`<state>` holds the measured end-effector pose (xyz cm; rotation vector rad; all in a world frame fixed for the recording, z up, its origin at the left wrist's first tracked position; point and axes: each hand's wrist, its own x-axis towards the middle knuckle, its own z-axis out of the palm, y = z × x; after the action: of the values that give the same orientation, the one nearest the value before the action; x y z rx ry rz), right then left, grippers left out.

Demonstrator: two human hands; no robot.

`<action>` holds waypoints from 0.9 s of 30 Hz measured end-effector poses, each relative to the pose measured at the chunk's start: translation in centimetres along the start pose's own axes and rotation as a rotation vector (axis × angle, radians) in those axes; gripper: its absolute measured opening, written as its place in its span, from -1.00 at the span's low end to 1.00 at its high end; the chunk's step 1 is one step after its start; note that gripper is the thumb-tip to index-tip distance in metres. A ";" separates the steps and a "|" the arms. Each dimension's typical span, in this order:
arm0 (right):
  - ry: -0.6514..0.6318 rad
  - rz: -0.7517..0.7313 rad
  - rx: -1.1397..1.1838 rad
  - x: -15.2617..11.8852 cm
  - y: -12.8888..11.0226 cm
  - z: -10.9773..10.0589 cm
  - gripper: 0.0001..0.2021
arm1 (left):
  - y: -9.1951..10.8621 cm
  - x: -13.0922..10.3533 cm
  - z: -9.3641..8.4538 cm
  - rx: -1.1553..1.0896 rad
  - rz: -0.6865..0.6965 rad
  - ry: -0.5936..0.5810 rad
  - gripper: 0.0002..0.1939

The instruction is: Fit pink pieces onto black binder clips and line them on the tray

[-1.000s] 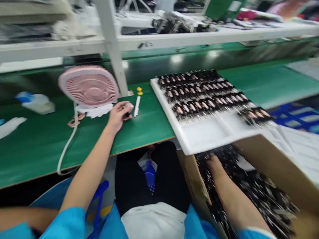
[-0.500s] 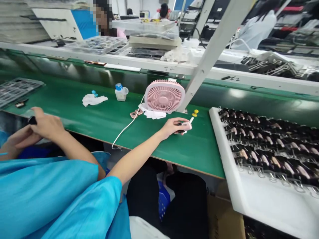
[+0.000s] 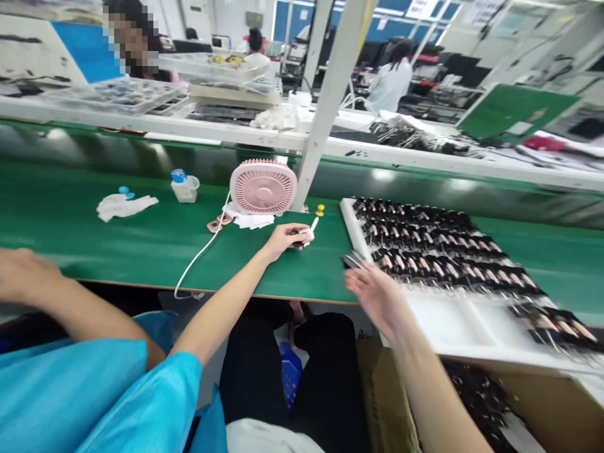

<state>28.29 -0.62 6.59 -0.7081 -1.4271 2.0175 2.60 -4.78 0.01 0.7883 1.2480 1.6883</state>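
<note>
On the green bench, left hand [image 3: 283, 239] grip closed on one small part [image 3: 304, 236], right hand [image 3: 375, 296] pinching one clip [image 3: 353, 260].

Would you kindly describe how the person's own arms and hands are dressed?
Both the left hand and the right hand are bare, with no gloves, rings or watch visible. The left arm ends in a short bright blue sleeve; the right forearm is uncovered.

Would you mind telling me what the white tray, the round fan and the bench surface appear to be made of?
The white tray looks like foam or matte moulded plastic: thick soft-edged walls, no shine. The pink fan seems smooth moulded plastic, judging by its fine, even grille ribs. The green bench surface looks like a rubbery mat over board, with a dull sheen and a brown edge showing at the front.
</note>
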 end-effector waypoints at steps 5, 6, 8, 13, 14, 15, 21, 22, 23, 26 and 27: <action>0.127 0.015 0.123 6.3 4.5 0.1 -0.46 | 0.4 -0.2 -0.4 0.088 0.017 -0.004 -0.43; 0.130 -0.018 0.087 7.1 5.1 0.2 -0.44 | 0.4 -0.2 -0.5 0.097 0.014 -0.019 -0.44; 0.128 -0.085 0.003 7.8 6.0 -0.3 -0.42 | 0.4 -0.1 -0.7 0.115 0.009 -0.056 -0.47; 0.035 -0.137 -0.141 7.2 6.4 -1.7 -0.41 | 0.6 0.0 -1.4 0.164 -0.009 -0.159 -0.51; 0.025 -0.141 -0.168 7.1 6.4 -1.8 -0.40 | 0.7 -0.1 -1.4 0.178 -0.013 -0.185 -0.51; 0.018 -0.143 -0.193 7.0 6.4 -1.8 -0.39 | 0.9 -0.2 -1.4 0.193 -0.016 -0.210 -0.51; -0.026 -0.166 -0.336 6.9 6.5 -1.5 -0.33 | 1.9 -0.8 -0.8 0.278 -0.025 -0.285 -0.55; -0.026 -0.168 -0.349 7.0 6.5 -1.5 -0.34 | 2.0 -0.9 -0.7 0.292 -0.025 -0.288 -0.56; -0.024 -0.169 -0.360 7.0 6.6 -1.6 -0.34 | 2.0 -1.0 -0.6 0.303 -0.026 -0.291 -0.56; -0.023 -0.174 -0.386 7.1 6.8 -1.8 -0.36 | 2.0 -1.0 -0.5 0.329 -0.032 -0.305 -0.55; -0.023 -0.177 -0.394 7.1 6.9 -1.9 -0.36 | 2.0 -1.0 -0.5 0.333 -0.035 -0.309 -0.55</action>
<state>23.63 3.70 -1.22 -0.6898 -1.8574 1.6323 2.02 -6.13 1.79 1.1704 1.3273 1.2851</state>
